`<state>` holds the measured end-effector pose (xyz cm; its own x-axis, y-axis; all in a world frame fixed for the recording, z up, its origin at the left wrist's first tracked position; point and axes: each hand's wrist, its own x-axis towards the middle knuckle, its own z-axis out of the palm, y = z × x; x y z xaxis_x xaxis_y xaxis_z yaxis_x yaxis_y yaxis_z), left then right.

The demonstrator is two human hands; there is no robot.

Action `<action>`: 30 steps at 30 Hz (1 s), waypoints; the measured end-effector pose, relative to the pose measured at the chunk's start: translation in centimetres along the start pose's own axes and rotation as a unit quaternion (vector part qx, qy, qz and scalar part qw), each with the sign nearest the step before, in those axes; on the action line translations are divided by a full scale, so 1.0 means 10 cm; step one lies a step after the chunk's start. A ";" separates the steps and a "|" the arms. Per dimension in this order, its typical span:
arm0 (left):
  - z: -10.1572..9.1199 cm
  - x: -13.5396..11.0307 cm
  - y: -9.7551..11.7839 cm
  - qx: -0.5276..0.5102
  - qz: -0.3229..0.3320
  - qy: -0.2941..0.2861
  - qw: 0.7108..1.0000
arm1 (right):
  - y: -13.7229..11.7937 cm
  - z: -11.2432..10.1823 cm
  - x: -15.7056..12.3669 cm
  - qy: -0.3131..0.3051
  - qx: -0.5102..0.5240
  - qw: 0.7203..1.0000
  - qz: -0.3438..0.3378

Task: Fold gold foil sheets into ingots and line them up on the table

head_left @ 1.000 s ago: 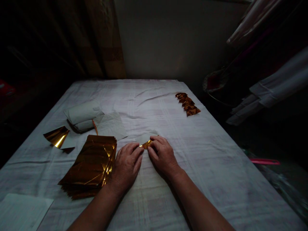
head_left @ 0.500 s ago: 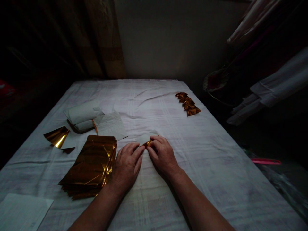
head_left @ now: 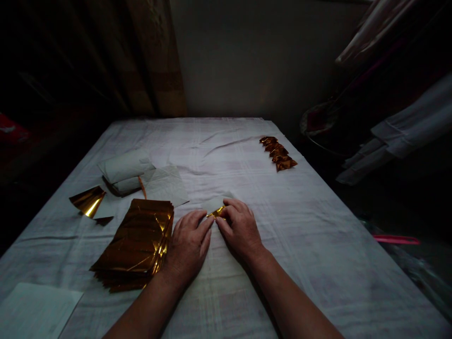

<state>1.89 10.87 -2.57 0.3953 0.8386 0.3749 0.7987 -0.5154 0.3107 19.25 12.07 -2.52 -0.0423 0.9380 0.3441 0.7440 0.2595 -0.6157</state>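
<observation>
Between my two hands lies a sheet of gold foil paper (head_left: 216, 212), partly rolled or folded, its pale side showing beyond the fingers. My left hand (head_left: 190, 238) grips its left end with thumb and fingers. The right end is pinched by my right hand (head_left: 240, 223). Both hands rest low on the cloth, and the fingers cover much of the sheet. Just left of my left hand sits a thick stack of gold foil sheets (head_left: 136, 238). Toward the far right edge, several folded gold foil pieces (head_left: 278, 153) stand in a row.
A plaid cloth (head_left: 226, 150) covers the table. At the left are a curled gold sheet (head_left: 90, 201), crumpled pale paper (head_left: 125, 165) and a flat white sheet (head_left: 35, 308). Beyond the right edge are a pink strip (head_left: 395, 239) and hanging clothes (head_left: 413, 125).
The view has shifted slightly, so everything on the table sits a little further right. Both hands stay on the foil paper, whose gold strip now catches more light.
</observation>
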 end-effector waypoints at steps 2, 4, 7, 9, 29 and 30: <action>-0.01 0.00 0.00 -0.001 -0.001 0.000 1.000 | -0.01 0.00 0.00 0.003 -0.007 1.000 0.009; -0.01 0.00 0.00 0.001 0.001 -0.001 1.000 | -0.01 -0.01 0.00 0.007 -0.004 1.000 0.015; -0.02 0.00 0.00 0.007 0.008 -0.003 1.000 | 0.01 -0.01 0.00 0.010 0.013 1.000 0.021; -0.01 0.00 0.00 0.010 0.010 0.000 1.000 | 0.04 0.00 0.01 0.007 0.022 1.000 0.020; 0.06 -0.06 -0.02 0.004 0.014 0.016 1.000 | 0.06 -0.15 0.01 -0.085 -0.113 0.983 -0.117; 0.06 -0.06 -0.02 0.006 0.016 0.019 1.000 | 0.06 -0.16 0.01 -0.086 -0.114 0.982 -0.121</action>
<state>1.72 10.59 -3.40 0.4028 0.8144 0.4178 0.7911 -0.5394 0.2885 20.74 11.99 -1.72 -0.3336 0.8855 0.3233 0.8273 0.4394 -0.3501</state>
